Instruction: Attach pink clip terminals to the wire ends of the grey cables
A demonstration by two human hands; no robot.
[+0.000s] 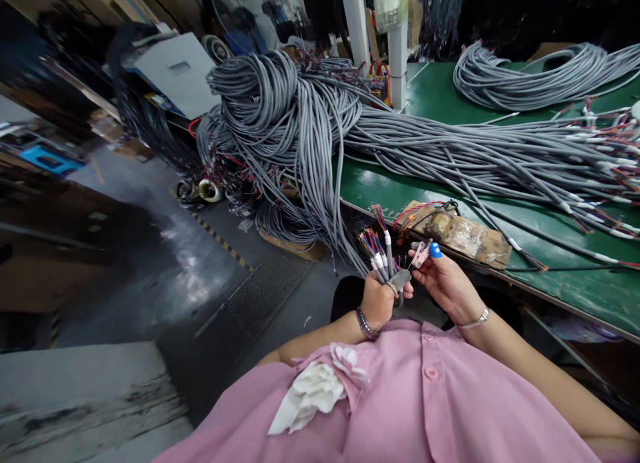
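Cable ends [381,255]: gripped upright in left hand [379,302], coloured wires fanning upward; right hand [447,281] just beside, to their right, pinching a small clip [421,254]; table [560,276] beyond

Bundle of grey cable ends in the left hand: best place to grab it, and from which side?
Grip the grey sheaths just below the white sleeves of the cable ends, where the left hand wraps them. Come from the side, across the upright bundle; the splayed coloured wires on top look too loose to hold.
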